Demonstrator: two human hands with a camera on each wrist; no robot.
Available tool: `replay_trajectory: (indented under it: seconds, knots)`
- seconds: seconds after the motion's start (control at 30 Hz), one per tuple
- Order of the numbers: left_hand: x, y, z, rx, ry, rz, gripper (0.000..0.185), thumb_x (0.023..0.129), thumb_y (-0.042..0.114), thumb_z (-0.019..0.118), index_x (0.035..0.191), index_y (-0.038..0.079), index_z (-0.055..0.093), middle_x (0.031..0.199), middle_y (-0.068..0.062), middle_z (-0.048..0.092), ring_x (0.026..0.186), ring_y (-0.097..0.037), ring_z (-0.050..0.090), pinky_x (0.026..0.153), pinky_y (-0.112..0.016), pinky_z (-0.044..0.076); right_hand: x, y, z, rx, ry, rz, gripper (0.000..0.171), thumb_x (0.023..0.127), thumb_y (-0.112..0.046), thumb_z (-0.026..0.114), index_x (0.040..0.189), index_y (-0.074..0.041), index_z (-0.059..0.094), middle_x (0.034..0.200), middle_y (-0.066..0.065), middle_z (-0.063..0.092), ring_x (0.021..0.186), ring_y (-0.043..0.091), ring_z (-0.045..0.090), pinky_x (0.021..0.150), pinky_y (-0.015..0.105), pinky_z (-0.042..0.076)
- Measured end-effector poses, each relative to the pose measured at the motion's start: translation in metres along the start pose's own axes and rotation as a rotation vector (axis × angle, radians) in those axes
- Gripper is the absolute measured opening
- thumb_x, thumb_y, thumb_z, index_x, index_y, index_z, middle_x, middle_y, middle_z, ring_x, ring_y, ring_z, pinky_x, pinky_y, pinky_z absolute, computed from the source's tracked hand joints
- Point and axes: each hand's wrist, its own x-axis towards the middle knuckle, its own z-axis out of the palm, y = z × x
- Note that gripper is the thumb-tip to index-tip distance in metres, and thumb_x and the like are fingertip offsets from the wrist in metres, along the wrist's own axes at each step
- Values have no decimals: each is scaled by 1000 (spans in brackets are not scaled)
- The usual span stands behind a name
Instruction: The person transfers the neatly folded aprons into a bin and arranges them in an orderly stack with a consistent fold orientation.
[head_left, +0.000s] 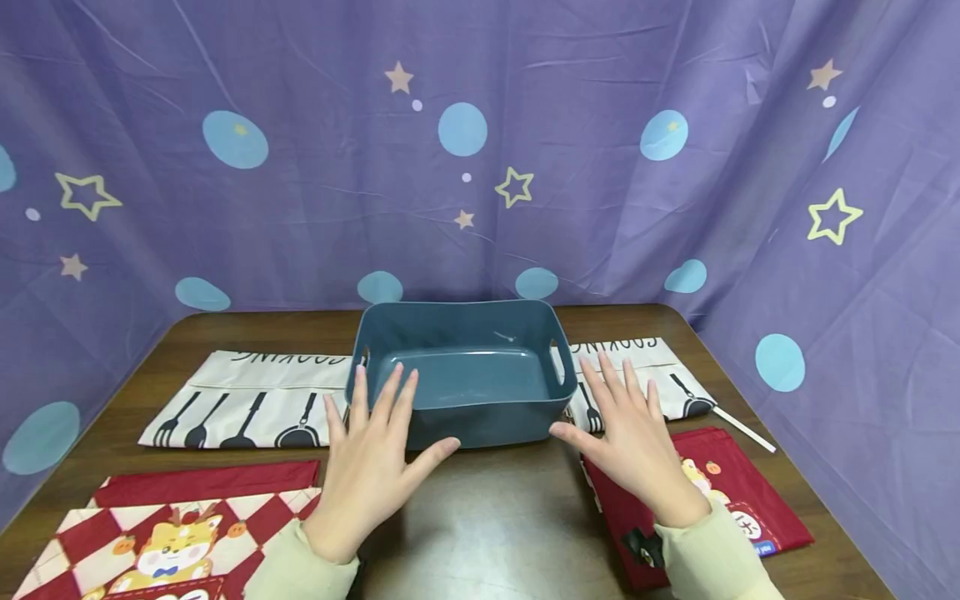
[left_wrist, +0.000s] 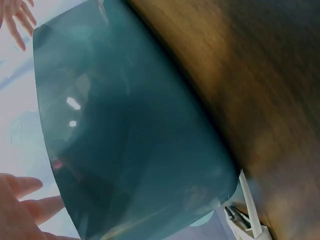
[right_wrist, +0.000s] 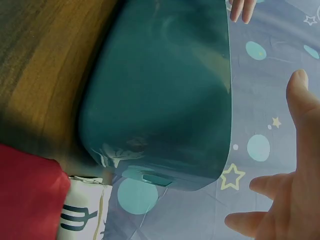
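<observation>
A teal plastic basket [head_left: 465,425] with a handle slot in each end stands at the middle of the table; its inside shows no contents. My left hand [head_left: 375,458] is spread near its front left corner, fingers straight and holding nothing. Near the front right corner my right hand [head_left: 630,442] is spread the same way, its thumb pointing inward. In the left wrist view the basket's glossy side [left_wrist: 135,120] fills the middle, with left fingers [left_wrist: 45,207] by its rim. The right wrist view shows the right hand [right_wrist: 295,185] beside the rim.
Folded white cloths with cooking-utensil prints lie left [head_left: 240,408] and right [head_left: 675,375] of the basket. Nearer are a red checked cloth with a cartoon animal [head_left: 172,542] and a folded red one [head_left: 750,475]. A thin white stick [head_left: 742,429] lies at right. Purple curtain [head_left: 480,242] hangs behind.
</observation>
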Motion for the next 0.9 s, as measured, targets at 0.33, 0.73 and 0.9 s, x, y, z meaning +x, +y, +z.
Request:
replay_trajectory:
  seconds: [0.33, 0.73, 0.9]
  knots:
    - [-2, 5, 6, -108, 98, 43, 86, 87, 65, 62, 150, 10, 42, 155, -9, 43, 151, -42, 16, 116, -72, 3, -6, 3, 5, 42, -1, 28, 92, 86, -63, 63, 158, -19, 27, 164, 14, 24, 150, 46, 13, 119, 66, 6]
    - [-5, 10, 12, -205, 213, 123, 78, 89, 56, 65, 146, 5, 47, 150, -10, 49, 147, -40, 29, 118, -64, 18, -8, 9, 3, 148, 17, 43, 87, 87, -55, 67, 157, -18, 29, 163, 11, 26, 150, 42, 18, 120, 62, 12]
    - [-6, 13, 13, -262, 263, 177, 72, 92, 53, 63, 142, 3, 51, 147, -11, 53, 146, -38, 33, 118, -59, 24, -10, 14, 4, 189, 24, 56, 85, 88, -52, 67, 157, -18, 30, 163, 11, 27, 149, 41, 22, 119, 63, 18]
